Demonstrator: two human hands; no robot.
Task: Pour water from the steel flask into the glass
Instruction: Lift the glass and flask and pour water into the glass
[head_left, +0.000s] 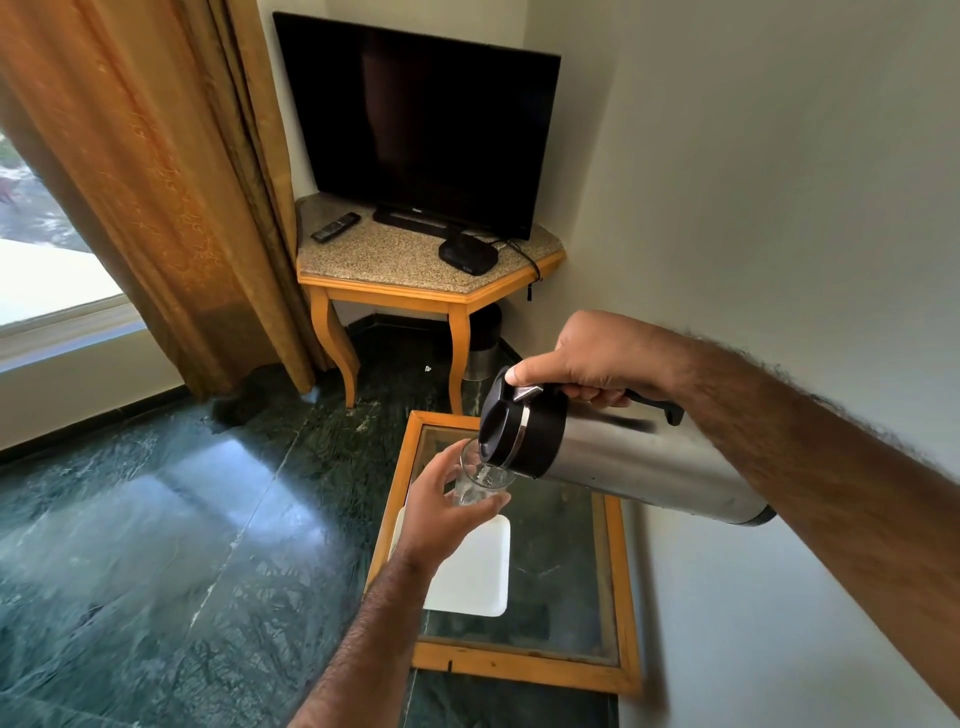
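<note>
My right hand grips the black handle of the steel flask, thumb pressed on the lid lever. The flask lies tipped almost level, black lid end down-left over the glass. A clear drinking glass is held in my left hand, lifted above the low table. A thin stream of water runs from the flask's spout into the glass, and some water sits in its bottom. My fingers hide the lower part of the glass.
Below the hands is a low wooden-framed glass-top table with a white tray on it. A white wall runs along the right. Beyond stand a corner table with a TV, a curtain and green marble floor.
</note>
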